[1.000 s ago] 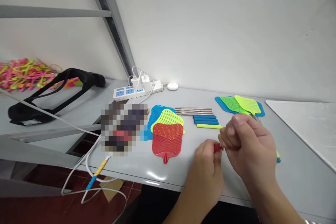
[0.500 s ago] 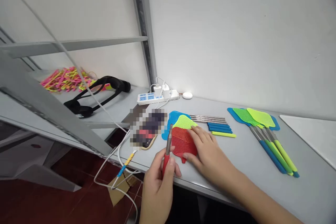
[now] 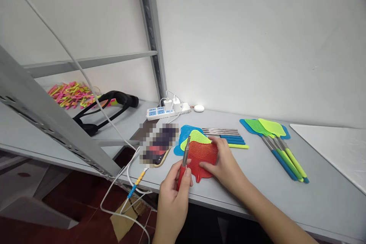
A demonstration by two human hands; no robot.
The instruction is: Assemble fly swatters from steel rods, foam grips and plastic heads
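My left hand is closed round the red grip of a telescopic handle, whose metal rod points up and slightly away. My right hand grips a red fly swatter head by its right side, thumb on its face and fingers at the far edge. The red head's narrow neck points toward me. Partly under it lie a lime swatter head and blue swatter heads. Beyond my right hand are metal rods, several blue grips and a lime grip.
Assembled fly swatters lie in a pile on the right of the grey table. A phone with a cable, a power strip and a white oval case are to the left and back. A metal shelf post stands there.
My right hand has closed on the red head's edge and shifted it slightly, showing more of the lime head. The view has turned a little to the right. My left hand keeps its hold.
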